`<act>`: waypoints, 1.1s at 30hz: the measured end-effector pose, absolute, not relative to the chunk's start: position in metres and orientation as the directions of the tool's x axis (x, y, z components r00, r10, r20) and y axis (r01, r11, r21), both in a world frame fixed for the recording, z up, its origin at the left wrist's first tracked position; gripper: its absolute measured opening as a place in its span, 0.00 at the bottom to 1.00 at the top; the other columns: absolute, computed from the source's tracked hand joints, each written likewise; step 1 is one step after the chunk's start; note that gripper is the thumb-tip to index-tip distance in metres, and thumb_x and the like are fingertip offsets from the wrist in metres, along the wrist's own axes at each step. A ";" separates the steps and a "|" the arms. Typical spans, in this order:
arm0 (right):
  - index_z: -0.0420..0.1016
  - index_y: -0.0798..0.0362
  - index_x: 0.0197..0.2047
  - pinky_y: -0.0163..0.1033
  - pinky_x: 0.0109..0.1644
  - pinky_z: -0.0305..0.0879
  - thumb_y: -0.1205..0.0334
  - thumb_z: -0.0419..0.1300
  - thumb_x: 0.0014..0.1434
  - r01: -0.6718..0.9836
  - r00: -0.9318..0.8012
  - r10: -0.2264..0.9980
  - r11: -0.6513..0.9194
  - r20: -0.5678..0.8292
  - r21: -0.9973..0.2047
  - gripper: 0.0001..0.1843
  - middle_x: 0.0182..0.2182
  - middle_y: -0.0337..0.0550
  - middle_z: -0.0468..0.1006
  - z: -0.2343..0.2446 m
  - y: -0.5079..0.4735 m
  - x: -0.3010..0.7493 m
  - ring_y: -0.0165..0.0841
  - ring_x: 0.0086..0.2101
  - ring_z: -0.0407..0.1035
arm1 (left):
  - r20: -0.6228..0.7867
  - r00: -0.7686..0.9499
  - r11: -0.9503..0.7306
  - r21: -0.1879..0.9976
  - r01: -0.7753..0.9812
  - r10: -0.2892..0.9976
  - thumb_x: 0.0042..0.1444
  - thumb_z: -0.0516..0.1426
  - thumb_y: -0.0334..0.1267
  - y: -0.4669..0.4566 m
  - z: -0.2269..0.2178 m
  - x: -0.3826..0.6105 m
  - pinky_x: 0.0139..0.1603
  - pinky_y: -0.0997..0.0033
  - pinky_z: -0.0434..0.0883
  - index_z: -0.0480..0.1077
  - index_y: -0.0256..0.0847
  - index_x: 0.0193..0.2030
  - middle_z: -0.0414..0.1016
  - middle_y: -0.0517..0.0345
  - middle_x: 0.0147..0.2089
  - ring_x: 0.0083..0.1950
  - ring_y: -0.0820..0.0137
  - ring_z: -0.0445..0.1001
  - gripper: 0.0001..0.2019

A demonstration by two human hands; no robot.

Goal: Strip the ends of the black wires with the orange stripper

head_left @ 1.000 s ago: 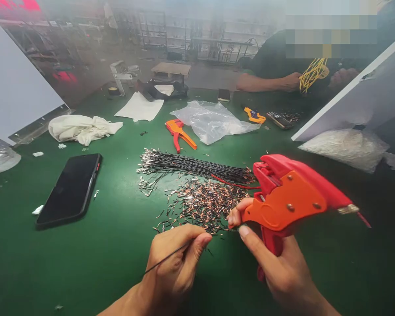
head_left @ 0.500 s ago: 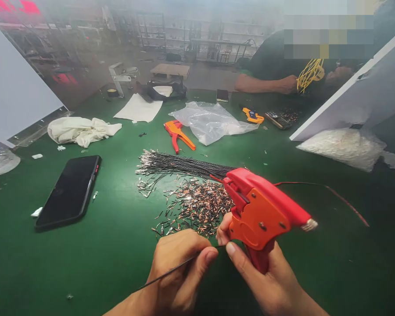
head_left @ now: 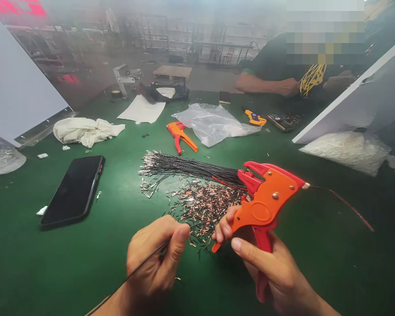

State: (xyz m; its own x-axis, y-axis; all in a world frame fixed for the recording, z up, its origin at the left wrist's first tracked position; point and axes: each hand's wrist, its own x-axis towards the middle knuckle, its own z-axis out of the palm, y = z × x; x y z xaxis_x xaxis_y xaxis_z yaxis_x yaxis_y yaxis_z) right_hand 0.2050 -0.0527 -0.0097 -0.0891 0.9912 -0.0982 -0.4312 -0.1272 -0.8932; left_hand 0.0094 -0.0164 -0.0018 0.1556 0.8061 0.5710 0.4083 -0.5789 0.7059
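The left hand (head_left: 153, 259) has its grip pinched tight: thumb and forefinger press a thin black wire (head_left: 141, 265) between them, and the wire runs back along the wrist toward the lower edge of the view. The right hand (head_left: 270, 270) has its grip wrapped around the red handles of an orange wire stripper (head_left: 266, 202), fingers curled on the lower handle, the tool's head raised and tilted up to the right. A red wire (head_left: 345, 204) trails from the head out to the right over the tabletop (head_left: 36, 263).

Just beyond both hands lies a heap of cut wire ends (head_left: 204, 204), and behind it a bundle of black wires (head_left: 187, 166) lying across. A black phone (head_left: 73, 191) lies well to the left, with bare green between it and the left hand; the right side holds bare green too, up to a bag of white parts (head_left: 345, 149).

Both forearms come in from the bottom edge, hands held just above the surface, close together but apart.
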 end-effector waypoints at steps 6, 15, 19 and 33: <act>0.75 0.51 0.46 0.44 0.44 0.69 0.60 0.63 0.56 -0.642 -0.341 0.923 -0.366 -0.176 -0.674 0.14 0.35 0.43 0.76 0.002 -0.058 0.202 0.39 0.39 0.72 | 0.610 0.077 -0.581 0.698 0.420 0.789 0.65 0.55 0.31 -0.019 0.004 0.011 0.24 0.75 0.61 0.68 0.42 0.29 0.64 0.66 0.22 0.22 0.77 0.62 0.12; 0.73 0.53 0.46 0.47 0.49 0.67 0.55 0.70 0.55 -0.596 -0.509 0.847 -0.477 -0.157 -0.646 0.18 0.35 0.44 0.77 -0.016 -0.074 0.185 0.37 0.38 0.74 | 0.664 0.023 -0.582 0.639 0.503 0.748 0.62 0.55 0.26 -0.013 0.013 0.010 0.22 0.76 0.59 0.67 0.40 0.25 0.64 0.67 0.19 0.19 0.80 0.63 0.14; 0.71 0.53 0.44 0.51 0.49 0.67 0.61 0.70 0.52 -0.652 -0.554 0.821 -0.532 -0.140 -0.540 0.18 0.33 0.44 0.77 -0.011 -0.071 0.181 0.37 0.35 0.76 | 0.728 0.098 -0.672 0.561 0.484 0.678 0.58 0.55 0.21 -0.014 0.017 0.011 0.19 0.74 0.52 0.62 0.40 0.24 0.54 0.70 0.19 0.17 0.81 0.52 0.15; 0.73 0.52 0.45 0.50 0.51 0.68 0.69 0.67 0.47 -0.629 -0.602 0.774 -0.611 -0.196 -0.481 0.20 0.35 0.45 0.80 -0.027 -0.079 0.176 0.36 0.36 0.77 | 0.761 0.264 -0.743 0.388 0.546 0.592 0.52 0.55 0.18 -0.022 0.023 0.014 0.22 0.67 0.47 0.53 0.42 0.21 0.48 0.69 0.19 0.21 0.77 0.48 0.19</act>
